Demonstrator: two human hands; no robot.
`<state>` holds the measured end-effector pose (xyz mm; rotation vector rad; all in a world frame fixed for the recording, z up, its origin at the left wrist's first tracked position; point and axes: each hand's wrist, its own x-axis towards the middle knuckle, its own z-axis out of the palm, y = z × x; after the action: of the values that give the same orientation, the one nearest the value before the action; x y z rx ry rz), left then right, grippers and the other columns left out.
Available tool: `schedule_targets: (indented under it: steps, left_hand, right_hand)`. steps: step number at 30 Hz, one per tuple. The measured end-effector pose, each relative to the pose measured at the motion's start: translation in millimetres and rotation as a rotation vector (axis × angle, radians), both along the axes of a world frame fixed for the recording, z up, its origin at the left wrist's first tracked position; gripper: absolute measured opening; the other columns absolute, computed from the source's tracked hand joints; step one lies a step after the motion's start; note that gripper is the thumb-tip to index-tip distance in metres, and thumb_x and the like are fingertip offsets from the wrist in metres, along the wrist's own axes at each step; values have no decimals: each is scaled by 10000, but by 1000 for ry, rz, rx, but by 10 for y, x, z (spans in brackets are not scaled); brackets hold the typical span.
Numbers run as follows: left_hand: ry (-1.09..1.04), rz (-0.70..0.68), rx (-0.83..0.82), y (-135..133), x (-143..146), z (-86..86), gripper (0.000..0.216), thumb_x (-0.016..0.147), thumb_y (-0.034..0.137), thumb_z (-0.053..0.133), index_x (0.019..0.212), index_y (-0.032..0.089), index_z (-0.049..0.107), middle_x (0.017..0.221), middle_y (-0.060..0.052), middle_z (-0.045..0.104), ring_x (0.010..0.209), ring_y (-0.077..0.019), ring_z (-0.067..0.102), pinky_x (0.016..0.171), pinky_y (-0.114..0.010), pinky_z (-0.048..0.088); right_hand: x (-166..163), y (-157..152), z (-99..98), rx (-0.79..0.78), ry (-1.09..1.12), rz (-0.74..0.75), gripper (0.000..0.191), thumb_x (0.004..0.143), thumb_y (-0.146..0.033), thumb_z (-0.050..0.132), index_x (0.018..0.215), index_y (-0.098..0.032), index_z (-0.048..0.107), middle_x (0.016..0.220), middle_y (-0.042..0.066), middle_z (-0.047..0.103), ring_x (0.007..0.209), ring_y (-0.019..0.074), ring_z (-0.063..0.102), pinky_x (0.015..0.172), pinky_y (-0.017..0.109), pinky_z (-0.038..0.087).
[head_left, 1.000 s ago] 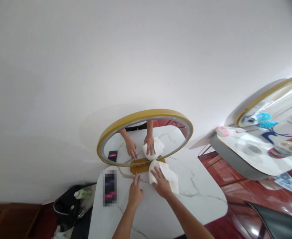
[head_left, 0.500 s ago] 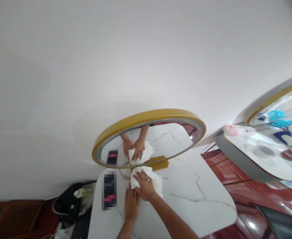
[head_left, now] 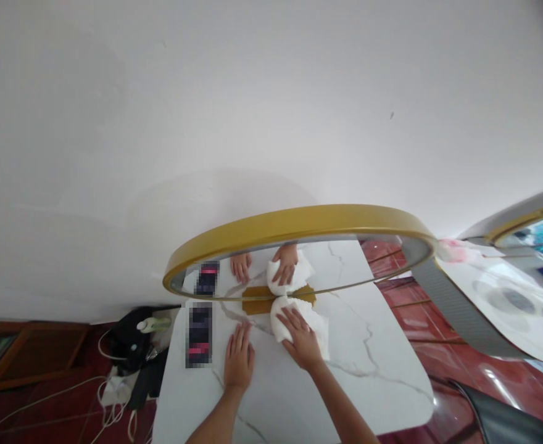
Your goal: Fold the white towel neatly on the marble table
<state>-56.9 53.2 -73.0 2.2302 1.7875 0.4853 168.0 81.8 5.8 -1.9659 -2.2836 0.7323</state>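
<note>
- Head view, nearest to me: both forearms reach out over the white marble counter [head_left: 368, 382].
- My left hand [head_left: 239, 365] lies flat on the counter, fingers open and a little apart, holding nothing. It seems only to brace.
- My right hand [head_left: 302, 338] sits just beside it, farther out, on a crumpled white cloth [head_left: 321, 325]. The fingers curl over the wad and grip it down against the marble.
- The cloth is at the counter's back middle, touching or nearly touching the gold mirror base [head_left: 254, 306].
- I judge the wiping to be under way, not finished. The cloth is working the strip by the base, and the near and right-hand marble look clean. I cannot tell which parts have had a pass.
- Left of my hands a dark phone [head_left: 200, 335] lies on the counter, so the marble under it is unwiped.
- Behind stands the round mirror [head_left: 299, 223] in its gold rim, its glass showing both hands and the cloth.
- Farthest off, a black bag [head_left: 128, 342] and cables [head_left: 109, 394] lie on the floor at left.
</note>
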Motion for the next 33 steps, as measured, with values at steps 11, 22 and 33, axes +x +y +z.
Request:
schedule_targets:
  steps: [11,22,33]
  left_hand:
    - [-5,33,-5,17,24,20,596,862,156,366,1433,243,217,1459,-22,323,1356,-204,249,1098,-422,255]
    - [27,25,-11,17,24,19,611,856,160,370,1437,245,202,1465,-26,312,1354,-211,255,1098,-434,261]
    - [2,23,13,18,31,-5,635,863,162,368,1446,273,143,1459,-19,325,1355,-211,252,1096,-443,260]
  right_hand:
    - [804,-1,-139,93,-168,-188,616,847,-301,379,1415,-412,165,1471,-69,264,1360,236,152,979,448,321]
    - [886,264,-182,93,-190,-206,624,864,-314,350,1440,-338,111,1513,-13,157,1366,270,111,978,507,271]
    - [493,-493,-98,-112,21,143,803,741,-298,519,1428,-383,111,1515,-58,17,1380,299,-25,1053,575,-30]
